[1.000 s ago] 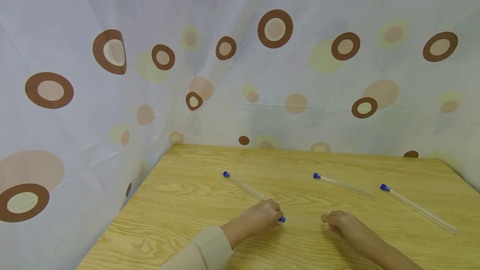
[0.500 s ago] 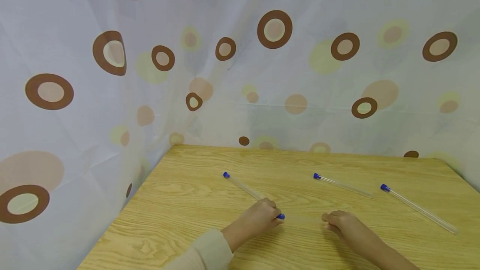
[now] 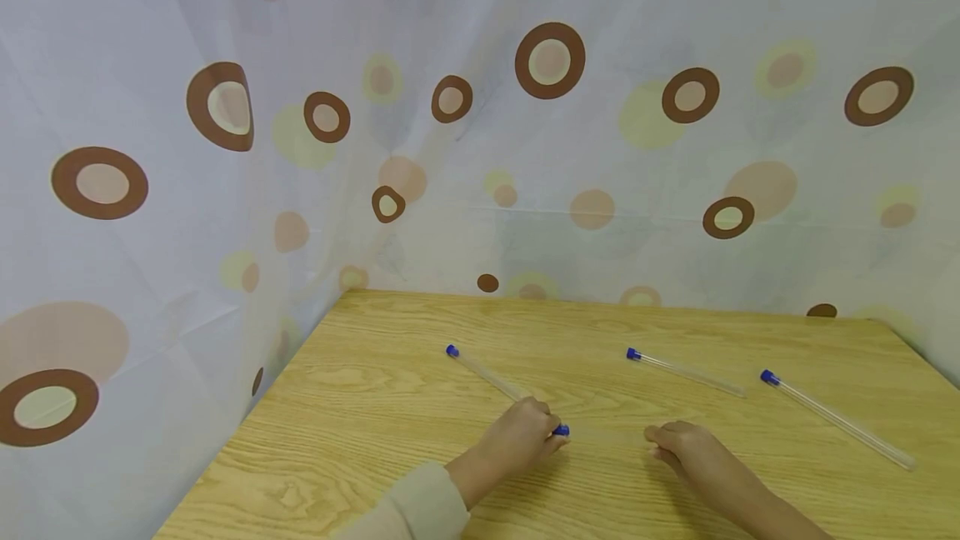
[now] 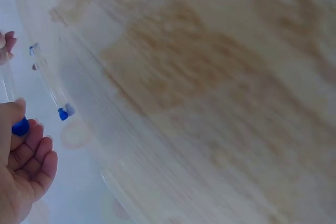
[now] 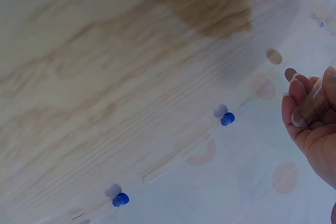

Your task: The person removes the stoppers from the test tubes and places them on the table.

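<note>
My left hand (image 3: 517,442) pinches the blue cap (image 3: 561,431) of a clear tube near the table's middle; in the left wrist view the cap (image 4: 21,127) lies between the thumb and fingers of that hand (image 4: 26,166). My right hand (image 3: 701,461) grips the tube's other end, its rounded tip (image 5: 300,118) showing in the palm of the hand (image 5: 315,129) in the right wrist view. Between both hands the tube is faint against the wood.
Another capped tube (image 3: 487,373) lies behind my left hand on the wooden table (image 3: 360,423). Two more lie to the right, one farther back (image 3: 690,371) and one longer-looking (image 3: 840,419) beyond my right hand. A patterned curtain (image 3: 465,148) stands behind and at the left.
The blue cap in my left fingers has risen slightly and tilted less steeply. My right hand has barely moved, and the tubes on the table lie as before.
</note>
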Demonstrator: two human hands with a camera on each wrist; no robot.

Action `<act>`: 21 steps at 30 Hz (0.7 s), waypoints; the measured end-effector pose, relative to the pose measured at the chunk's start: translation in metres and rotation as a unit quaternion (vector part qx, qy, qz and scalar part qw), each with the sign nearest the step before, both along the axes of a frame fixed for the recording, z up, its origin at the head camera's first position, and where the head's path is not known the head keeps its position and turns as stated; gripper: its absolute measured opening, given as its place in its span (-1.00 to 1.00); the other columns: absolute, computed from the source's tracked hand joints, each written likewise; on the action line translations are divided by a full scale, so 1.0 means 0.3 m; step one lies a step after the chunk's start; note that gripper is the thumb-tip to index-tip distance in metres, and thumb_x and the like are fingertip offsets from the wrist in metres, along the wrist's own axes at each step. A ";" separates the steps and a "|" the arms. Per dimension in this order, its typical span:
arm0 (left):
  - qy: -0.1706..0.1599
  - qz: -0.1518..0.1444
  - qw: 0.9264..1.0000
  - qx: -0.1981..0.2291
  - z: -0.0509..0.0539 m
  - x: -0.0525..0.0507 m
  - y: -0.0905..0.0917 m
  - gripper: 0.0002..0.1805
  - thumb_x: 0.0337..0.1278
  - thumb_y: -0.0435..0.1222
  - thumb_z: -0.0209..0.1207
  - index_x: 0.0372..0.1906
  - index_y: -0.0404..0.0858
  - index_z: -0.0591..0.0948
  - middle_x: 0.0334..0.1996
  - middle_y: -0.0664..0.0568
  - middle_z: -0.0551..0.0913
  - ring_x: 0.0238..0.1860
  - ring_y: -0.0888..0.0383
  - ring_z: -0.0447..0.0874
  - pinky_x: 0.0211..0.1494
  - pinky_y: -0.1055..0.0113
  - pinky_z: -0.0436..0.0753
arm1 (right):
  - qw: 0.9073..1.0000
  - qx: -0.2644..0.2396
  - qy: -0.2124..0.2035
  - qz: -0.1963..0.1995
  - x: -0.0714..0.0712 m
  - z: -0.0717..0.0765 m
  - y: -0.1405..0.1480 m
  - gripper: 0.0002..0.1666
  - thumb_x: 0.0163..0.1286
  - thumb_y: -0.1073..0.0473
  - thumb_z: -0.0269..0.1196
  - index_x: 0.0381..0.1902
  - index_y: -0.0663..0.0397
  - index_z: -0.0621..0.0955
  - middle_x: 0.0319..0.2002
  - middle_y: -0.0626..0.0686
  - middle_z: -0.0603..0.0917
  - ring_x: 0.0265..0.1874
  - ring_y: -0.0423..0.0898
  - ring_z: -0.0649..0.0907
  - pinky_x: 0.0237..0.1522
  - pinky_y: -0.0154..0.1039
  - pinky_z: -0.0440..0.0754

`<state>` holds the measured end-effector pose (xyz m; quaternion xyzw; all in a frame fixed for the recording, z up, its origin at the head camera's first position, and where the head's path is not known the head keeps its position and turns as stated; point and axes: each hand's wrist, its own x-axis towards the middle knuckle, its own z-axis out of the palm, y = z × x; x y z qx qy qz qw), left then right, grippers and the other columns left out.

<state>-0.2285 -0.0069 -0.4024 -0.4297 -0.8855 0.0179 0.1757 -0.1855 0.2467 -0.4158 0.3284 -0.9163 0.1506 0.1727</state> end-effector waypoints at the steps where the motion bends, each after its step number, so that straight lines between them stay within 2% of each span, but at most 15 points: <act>1: -0.003 0.003 1.000 -0.001 -0.002 0.000 0.001 -0.77 0.20 -0.10 0.15 -0.39 -0.12 0.70 -0.55 0.22 0.63 -0.52 0.43 0.48 -0.40 0.70 0.42 | 1.000 0.000 -0.001 -0.001 0.001 0.000 -0.001 -0.82 0.04 0.43 0.30 -0.33 0.28 0.61 -0.45 0.07 0.67 -0.48 -0.03 0.64 -0.49 -0.38 0.61; 10: -0.019 0.013 1.000 0.006 -0.006 0.003 0.002 -0.77 0.17 -0.10 0.18 -0.44 -0.13 0.70 -0.59 0.22 0.60 -0.54 0.42 0.41 -0.42 0.68 0.41 | 0.999 -0.011 0.027 0.028 -0.006 -0.013 0.002 -0.78 -0.05 0.46 0.34 -0.40 0.22 0.58 -0.52 0.01 0.64 -0.54 -0.13 0.61 -0.56 -0.45 0.55; 17: -0.076 0.005 0.997 0.016 0.010 0.003 0.003 -0.82 0.18 -0.17 0.17 -0.34 -0.17 0.70 -0.48 0.18 0.64 -0.42 0.39 0.53 -0.33 0.69 0.46 | 0.996 -0.020 0.064 0.058 -0.011 -0.016 0.011 -0.77 -0.06 0.44 0.35 -0.38 0.24 0.59 -0.55 -0.01 0.62 -0.56 -0.17 0.60 -0.56 -0.47 0.54; 21: -0.073 -0.004 0.997 0.007 0.018 0.002 0.005 -0.86 0.15 -0.21 0.20 -0.32 -0.16 0.71 -0.45 0.19 0.65 -0.36 0.38 0.56 -0.31 0.71 0.46 | 0.994 -0.025 0.082 0.074 -0.020 -0.014 0.016 -0.75 -0.10 0.44 0.37 -0.39 0.24 0.58 -0.57 -0.01 0.60 -0.57 -0.16 0.59 -0.57 -0.46 0.53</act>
